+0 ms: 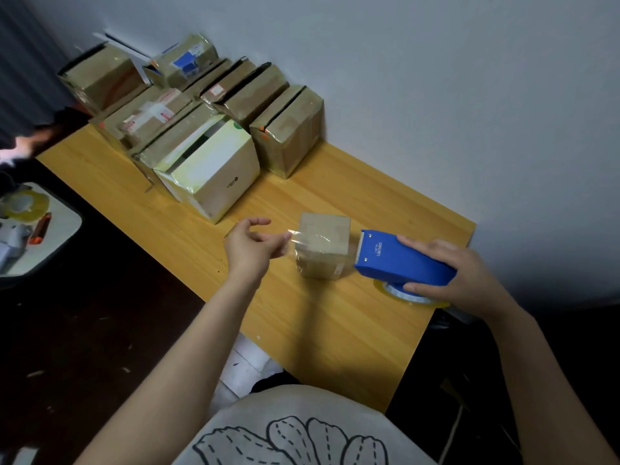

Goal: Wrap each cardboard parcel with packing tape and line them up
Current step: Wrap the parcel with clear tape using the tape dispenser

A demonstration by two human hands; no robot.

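Head view: much of the far left is dark and blurred. A tray [63, 226] there is cut off by the frame edge, and of its clutter only a roll of clear tape [28, 203] can be made out. The stacked parcels [201, 129] at the back of the table [335, 330] are wrapped in glossy film. Their labels are too soft to read, and the rear ones partly hide each other against the wall [436, 95].

The roll on the tape dispenser [402, 260] is mostly covered by its blue body and the right hand [459, 273]; only a curved edge shows beneath. That hand is clasped round the dispenser's rear, thumb on top and fingers underneath, with the toothed end almost touching the small box [323, 246].

The small box stands on the table between the two hands, near the table's right end and well apart from the stack. A strip of tape [297, 238] runs from its left face to the fingertips of the left hand [251, 245]. Those fingers are curled and the thumb is raised apart from them. I cannot tell whether they pinch the strip or it merely sticks to them.
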